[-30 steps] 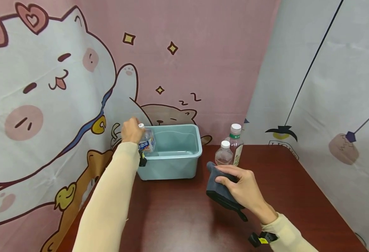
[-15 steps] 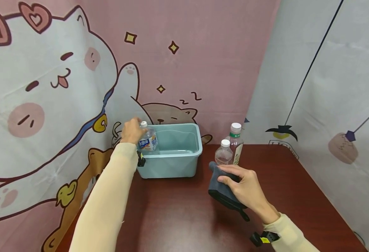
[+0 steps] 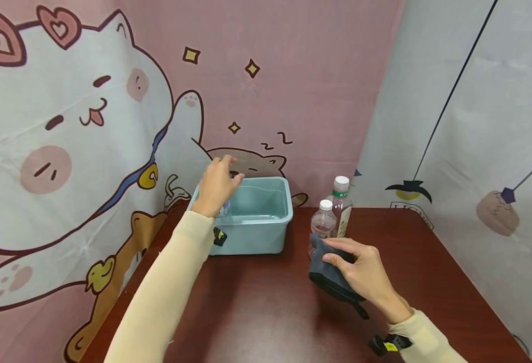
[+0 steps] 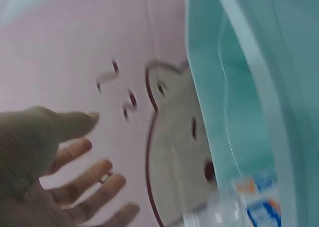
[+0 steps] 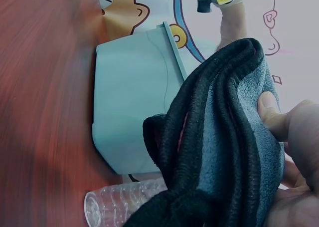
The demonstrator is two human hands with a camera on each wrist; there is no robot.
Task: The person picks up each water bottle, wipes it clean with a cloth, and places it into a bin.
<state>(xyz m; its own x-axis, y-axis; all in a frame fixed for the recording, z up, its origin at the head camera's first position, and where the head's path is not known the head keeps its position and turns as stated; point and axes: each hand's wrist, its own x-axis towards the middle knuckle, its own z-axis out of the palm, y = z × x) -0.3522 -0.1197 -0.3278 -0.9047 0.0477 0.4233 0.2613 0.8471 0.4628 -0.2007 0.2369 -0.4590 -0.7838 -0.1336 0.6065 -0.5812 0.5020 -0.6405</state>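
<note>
Above the left side of a light blue plastic bin (image 3: 252, 238) is my left hand (image 3: 217, 185), its fingers spread and holding nothing. A clear bottle with a blue and white label (image 4: 263, 209) stands in the bin, mostly hidden behind that hand in the head view. My right hand (image 3: 364, 269) pinches a folded dark grey cloth (image 3: 331, 272) with black edging between thumb and fingers, over the table. Just behind the cloth stand a small clear bottle (image 3: 323, 222) with a white cap and a taller bottle (image 3: 342, 206) with a green neck ring.
The bin and bottles stand on a dark red-brown table (image 3: 256, 307). A pink printed backdrop (image 3: 311, 91) hangs behind and to the left, with a pale one (image 3: 474, 126) on the right. The small bottle's base (image 5: 94, 209) shows below the cloth in the right wrist view.
My left hand has let go of the bottle in the bin and moved up and to the right. The right hand, still pinching the cloth, has shifted slightly right.
</note>
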